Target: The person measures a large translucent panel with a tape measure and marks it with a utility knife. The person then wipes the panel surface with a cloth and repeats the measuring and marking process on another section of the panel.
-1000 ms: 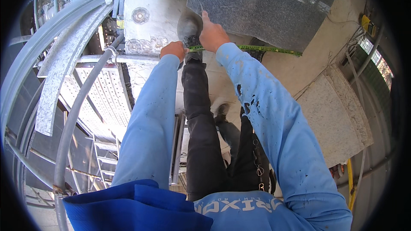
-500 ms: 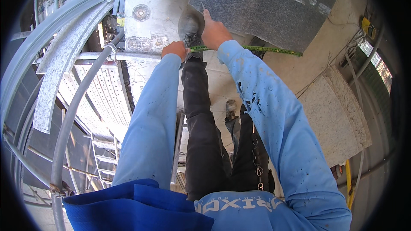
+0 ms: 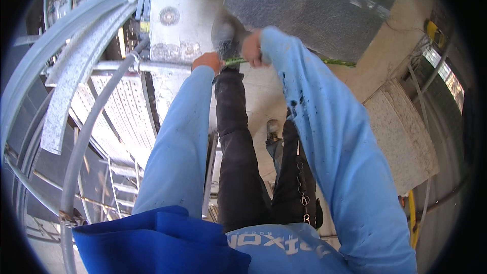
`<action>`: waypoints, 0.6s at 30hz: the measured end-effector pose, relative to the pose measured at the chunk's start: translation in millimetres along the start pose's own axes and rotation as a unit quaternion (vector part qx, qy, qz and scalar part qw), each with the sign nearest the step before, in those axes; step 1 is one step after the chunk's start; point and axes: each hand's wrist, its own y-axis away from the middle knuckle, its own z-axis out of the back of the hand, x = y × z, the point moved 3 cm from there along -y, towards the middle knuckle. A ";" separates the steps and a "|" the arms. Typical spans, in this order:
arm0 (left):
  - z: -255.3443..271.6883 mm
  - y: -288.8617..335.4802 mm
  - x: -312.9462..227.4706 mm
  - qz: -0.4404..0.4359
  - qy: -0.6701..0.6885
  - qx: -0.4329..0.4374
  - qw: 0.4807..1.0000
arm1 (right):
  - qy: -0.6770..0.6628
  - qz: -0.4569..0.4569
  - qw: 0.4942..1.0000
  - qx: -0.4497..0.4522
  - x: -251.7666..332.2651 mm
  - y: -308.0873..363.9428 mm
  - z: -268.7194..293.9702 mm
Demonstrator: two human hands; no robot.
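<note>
My left hand is closed on a green tape measure, low by my dark boot. The tape runs rightward behind my right hand and sleeve and shows again along the near edge of a dark grey stone slab. My right hand is beside the tape, just off the slab's left corner. Motion blurs its fingers, so I cannot make out whether they hold anything.
Metal scaffold pipes and long pale strips stand at the left, with a perforated metal platform and a ladder lower down. A rough pale slab leans at the right, near a yellow bar.
My right hand has moved down and back from the slab's corner toward the tape, its wrist bent downward. My left hand stays on the tape in nearly the same place.
</note>
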 end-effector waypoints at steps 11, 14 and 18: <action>33.1 115.6 -47.4 -0.099 -0.012 0.035 0.994 | -0.188 -0.129 0.972 -0.046 -231.4 225.9 -23.0; 27.8 162.5 -76.8 -0.124 0.001 -0.006 0.992 | -0.185 -0.180 0.966 -0.024 -267.1 279.8 5.1; 23.8 207.6 -132.3 -0.145 0.026 -0.056 0.988 | -0.386 -0.212 0.877 -0.192 -321.9 334.4 -4.7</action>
